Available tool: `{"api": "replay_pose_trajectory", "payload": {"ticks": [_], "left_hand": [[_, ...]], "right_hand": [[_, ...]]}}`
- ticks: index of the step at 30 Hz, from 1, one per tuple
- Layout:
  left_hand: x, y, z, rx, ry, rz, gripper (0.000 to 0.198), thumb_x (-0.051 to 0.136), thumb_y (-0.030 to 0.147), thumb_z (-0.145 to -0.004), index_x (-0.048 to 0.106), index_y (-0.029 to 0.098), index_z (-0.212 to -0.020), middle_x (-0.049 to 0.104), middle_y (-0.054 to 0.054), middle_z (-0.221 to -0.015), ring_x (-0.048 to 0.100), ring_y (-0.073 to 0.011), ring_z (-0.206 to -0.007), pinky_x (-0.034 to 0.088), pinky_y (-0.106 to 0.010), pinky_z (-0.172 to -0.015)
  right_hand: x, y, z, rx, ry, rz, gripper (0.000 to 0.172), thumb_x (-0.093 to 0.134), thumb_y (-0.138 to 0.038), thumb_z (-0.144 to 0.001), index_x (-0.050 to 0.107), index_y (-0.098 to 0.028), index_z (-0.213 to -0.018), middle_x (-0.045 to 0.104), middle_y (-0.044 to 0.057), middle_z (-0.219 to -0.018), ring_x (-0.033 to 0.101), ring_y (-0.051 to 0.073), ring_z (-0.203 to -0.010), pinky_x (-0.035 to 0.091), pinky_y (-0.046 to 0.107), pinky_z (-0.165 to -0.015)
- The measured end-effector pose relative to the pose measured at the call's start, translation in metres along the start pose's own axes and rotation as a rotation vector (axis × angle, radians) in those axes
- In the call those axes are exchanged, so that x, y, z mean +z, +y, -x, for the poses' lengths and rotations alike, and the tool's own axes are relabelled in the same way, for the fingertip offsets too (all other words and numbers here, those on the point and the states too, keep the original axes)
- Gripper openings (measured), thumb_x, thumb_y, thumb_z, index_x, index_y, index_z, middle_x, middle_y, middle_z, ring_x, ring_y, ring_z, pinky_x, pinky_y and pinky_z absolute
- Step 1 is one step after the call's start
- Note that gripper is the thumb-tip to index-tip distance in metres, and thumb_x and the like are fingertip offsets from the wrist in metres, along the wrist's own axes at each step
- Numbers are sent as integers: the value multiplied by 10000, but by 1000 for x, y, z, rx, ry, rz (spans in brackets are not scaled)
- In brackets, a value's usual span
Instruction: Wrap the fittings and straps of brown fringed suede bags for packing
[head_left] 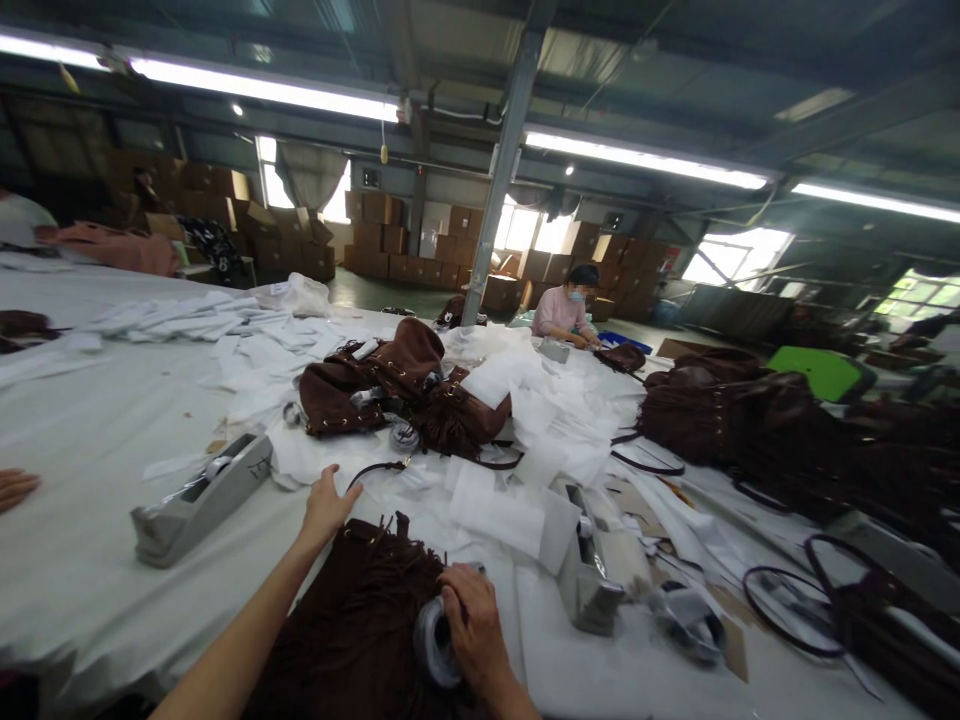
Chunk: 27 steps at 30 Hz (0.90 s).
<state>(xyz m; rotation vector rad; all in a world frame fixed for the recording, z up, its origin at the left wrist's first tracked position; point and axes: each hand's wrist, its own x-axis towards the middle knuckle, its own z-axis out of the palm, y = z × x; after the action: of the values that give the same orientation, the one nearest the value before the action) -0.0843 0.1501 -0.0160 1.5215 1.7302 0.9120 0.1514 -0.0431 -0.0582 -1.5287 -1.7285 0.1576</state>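
In front of me lies a dark brown fringed bag (337, 610) with small gold-coloured eyelets along its top. My left hand (328, 508) is closed at the bag's upper edge, its fingers on a thin dark strap (381, 466) that runs away to the right. My right hand (476, 625) curls over a round coil wrapped in clear plastic (435, 642), which rests against the bag's fringed side. Just beyond is a pile of similar brown bags (360, 390), some with plastic-wrapped parts.
Grey tape dispensers stand left (202, 500) and right (589, 570). White wrapping sheets (555, 400) spread across the middle. More brown bags (720, 405) are heaped at right. Another person's hand (16, 488) shows at the left edge; a masked person (566, 312) sits across the table.
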Motion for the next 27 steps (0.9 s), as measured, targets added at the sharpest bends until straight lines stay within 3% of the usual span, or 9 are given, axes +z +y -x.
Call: {"api": "replay_pose_trajectory", "payload": {"ticks": [3, 7, 9, 13, 17, 19, 22, 27], "left_hand": [[10, -18, -35, -131, -36, 14, 791, 686, 361, -647, 373, 29, -1294, 575, -240, -1147, 559, -350, -1089, 431, -413, -885], [21, -23, -49, -219, -98, 113, 719, 740, 271, -571, 467, 56, -1199, 645, -137, -886, 633, -299, -856, 462, -362, -740], [20, -19, -53, -241, -166, 210, 572, 739, 284, -581, 551, 74, -1079, 621, -72, -727, 627, -257, -730, 462, -338, -662], [0, -3, -61, -223, -340, 458, 432, 725, 419, -635, 624, 111, -921, 514, 18, -560, 536, -145, -526, 459, -282, -557], [-33, 24, -64, -147, -449, 659, 455, 678, 478, -712, 624, 151, -1025, 532, 26, -593, 486, -81, -477, 455, -224, -523], [-49, 44, -64, -68, -473, 781, 463, 656, 454, -751, 582, 175, -1113, 598, -3, -675, 508, -77, -480, 449, -205, -494], [-69, 80, -59, 113, -426, 878, 486, 639, 419, -784, 503, 197, -1194, 668, -56, -805, 571, -104, -502, 454, -206, -460], [-83, 134, -31, 409, -274, 821, 573, 602, 397, -819, 358, 231, -1310, 684, -23, -794, 539, -83, -430, 444, -194, -419]], "right_hand": [[-4, 12, -15, 105, 54, -24, 301, 382, -324, -951, 611, -218, -1114, 649, 83, -1140, 554, 208, -1110, 400, 378, -974], [-6, 39, -54, 114, -246, 31, 368, 313, -320, -961, 651, -218, -1067, 685, 69, -1073, 614, 180, -1017, 452, 315, -917], [-8, 59, -78, 130, -293, 68, 331, 372, -311, -935, 659, -212, -1068, 672, 76, -1110, 583, 192, -1087, 413, 319, -972], [-22, 110, -121, 295, -210, 176, 363, 421, -248, -887, 600, -114, -1174, 568, 171, -1262, 462, 254, -1239, 304, 380, -1056], [-43, 144, -138, 442, -162, 244, 352, 361, -223, -892, 644, -92, -1057, 659, 177, -1079, 593, 249, -1038, 409, 340, -913], [-51, 146, -136, 468, -146, 259, 358, 342, -248, -904, 673, -130, -973, 695, 133, -972, 629, 220, -920, 436, 291, -829], [-53, 132, -127, 477, -104, 282, 404, 302, -290, -924, 684, -161, -957, 704, 101, -971, 634, 193, -881, 434, 253, -787], [-30, 93, -107, 483, -131, 335, 463, 316, -404, -925, 712, -169, -871, 717, 94, -877, 645, 197, -814, 432, 254, -734]]}}
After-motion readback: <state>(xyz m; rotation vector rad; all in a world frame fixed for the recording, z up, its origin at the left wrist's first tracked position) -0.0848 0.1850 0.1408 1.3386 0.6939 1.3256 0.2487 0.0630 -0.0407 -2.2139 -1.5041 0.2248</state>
